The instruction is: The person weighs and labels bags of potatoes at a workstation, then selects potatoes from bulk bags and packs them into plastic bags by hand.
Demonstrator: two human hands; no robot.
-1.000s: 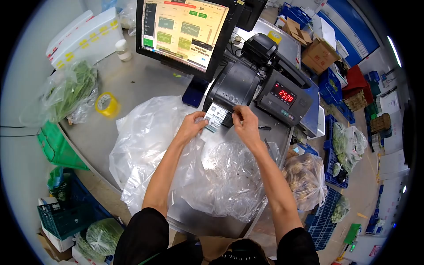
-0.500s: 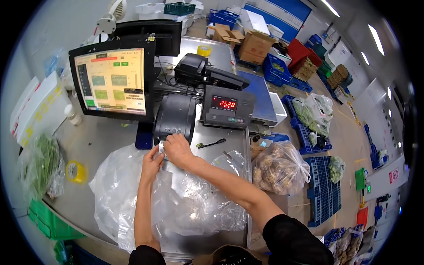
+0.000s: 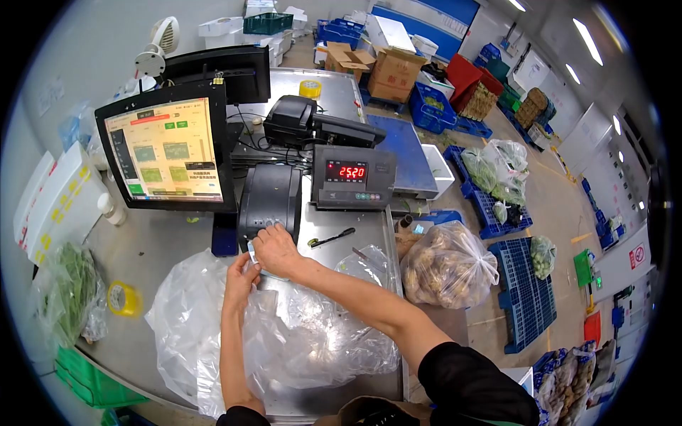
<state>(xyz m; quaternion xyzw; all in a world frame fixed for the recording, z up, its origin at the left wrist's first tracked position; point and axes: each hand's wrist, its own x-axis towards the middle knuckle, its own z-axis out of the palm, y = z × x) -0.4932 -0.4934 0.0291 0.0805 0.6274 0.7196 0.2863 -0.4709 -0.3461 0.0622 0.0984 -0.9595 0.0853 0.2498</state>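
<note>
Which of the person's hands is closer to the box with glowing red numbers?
The person's right. The right hand is at the front of the label printer, below and left of the scale display. The left hand is farther left and lower.

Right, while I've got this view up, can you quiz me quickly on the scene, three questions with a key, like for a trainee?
1. The digits on the scale display glow: a) green, b) red, c) blue.
2. True or false: the near tape lies between the greens and the clear plastic.
3. Fill in: the left hand and right hand meet at a small label in front of the black ____.

Key: 1 b; 2 true; 3 printer.
</note>
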